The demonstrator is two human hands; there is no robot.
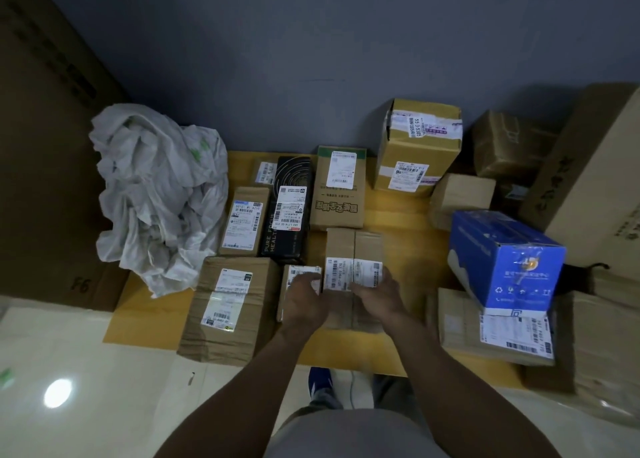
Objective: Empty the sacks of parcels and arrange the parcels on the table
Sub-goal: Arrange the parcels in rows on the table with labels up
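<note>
Both hands are on one brown parcel (353, 249) lying on the yellow table (408, 249) straight ahead of the person. The left hand (304, 300) grips the parcel's left edge with bent fingers, and the right hand (379, 293) grips its right side, fingertips lying over the white barcode label. The view is dim, so how far the fingers reach under the edges is not clear.

The brown parcel is a plain cardboard box with a taped seam running down its middle and the label set across that seam, just past the fingers. It lies flat.

Touching the left hand's outer side is a small labelled parcel (298, 277), and further left a larger taped box (228, 312). Beyond the hands stand a green-topped carton (339, 190), a black box (289, 211) and a narrow brown box (244, 222). Far beyond the left hand sits a crumpled white sack (156, 194). To the right of the right hand a blue box (505, 260) rests on a flat parcel (460, 326).
</note>
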